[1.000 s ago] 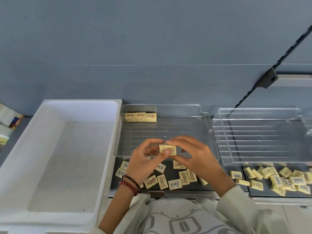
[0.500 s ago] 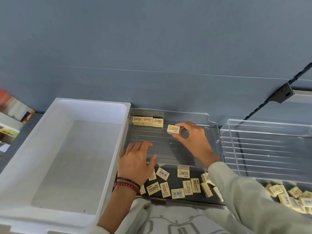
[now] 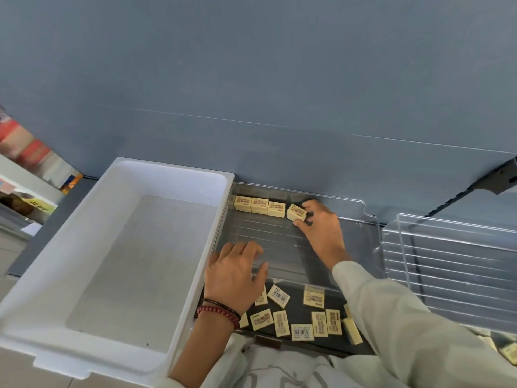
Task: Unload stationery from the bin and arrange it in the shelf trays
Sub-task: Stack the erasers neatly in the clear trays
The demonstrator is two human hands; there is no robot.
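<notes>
A large white bin (image 3: 92, 278) stands at the left with nothing visible inside. Beside it lies a clear shelf tray (image 3: 268, 236) with a row of three cream erasers (image 3: 259, 206) along its back wall. My right hand (image 3: 321, 228) pinches a fourth cream eraser (image 3: 296, 212) at the right end of that row, slightly tilted. My left hand (image 3: 235, 273) rests with spread fingers on the tray's front edge. Several loose erasers (image 3: 302, 317) lie on the dark shelf in front of the tray.
A second clear tray (image 3: 453, 264) sits to the right. More erasers (image 3: 506, 351) show at the bottom right corner. A black shelf bracket (image 3: 495, 180) juts from the grey wall. Blurred packaged goods (image 3: 30, 175) stand at the far left.
My right hand carried the eraser from in front of me to the back of the tray, beside the row of three. My left hand let go and dropped onto the tray's front edge.
</notes>
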